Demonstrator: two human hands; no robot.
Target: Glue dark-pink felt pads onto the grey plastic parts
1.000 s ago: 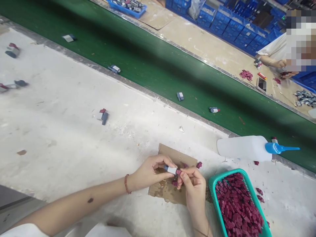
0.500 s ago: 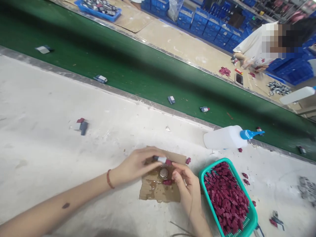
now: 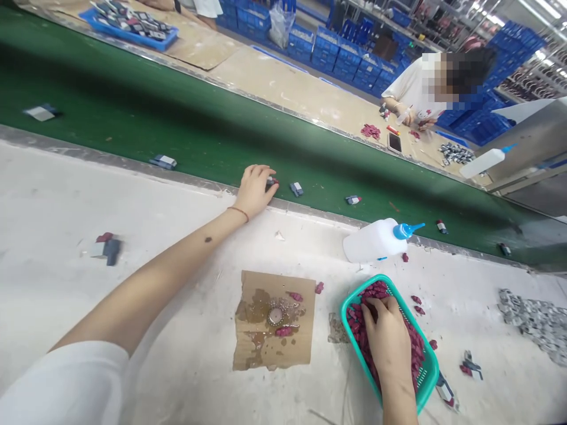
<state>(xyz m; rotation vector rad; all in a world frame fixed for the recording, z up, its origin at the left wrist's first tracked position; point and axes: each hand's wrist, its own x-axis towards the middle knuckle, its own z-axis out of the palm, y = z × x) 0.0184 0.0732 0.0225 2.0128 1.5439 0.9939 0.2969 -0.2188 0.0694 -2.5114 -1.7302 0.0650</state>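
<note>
My left hand [image 3: 256, 192] reaches to the near edge of the green conveyor belt, fingers curled round a small grey-and-dark-red plastic part [image 3: 271, 180], mostly hidden by them. My right hand [image 3: 386, 330] dips into a green basket [image 3: 429, 389] of small dark red plastic pieces [image 3: 416, 354]. Its thumb and fingertips pinch among the pieces; their very tips are partly hidden. Between my arms lies a piece of cardboard [image 3: 296, 351], wet with clear liquid. A round metal cap [image 3: 276, 317] sits on it, with dark red pieces [image 3: 284, 332] beside the cap.
Several grey-and-white parts [image 3: 296, 189] lie along the green belt [image 3: 212, 139]. A white squeeze bottle [image 3: 370, 241] with a blue nozzle lies behind the basket. Grey pieces [image 3: 531, 321] are heaped at right. Across the belt, a co-worker [image 3: 414, 88] handles parts.
My left hand has moved from above the cardboard out to the belt, carrying the grey-and-red part. My right hand has gone from the cardboard into the green basket. The view has shifted.
</note>
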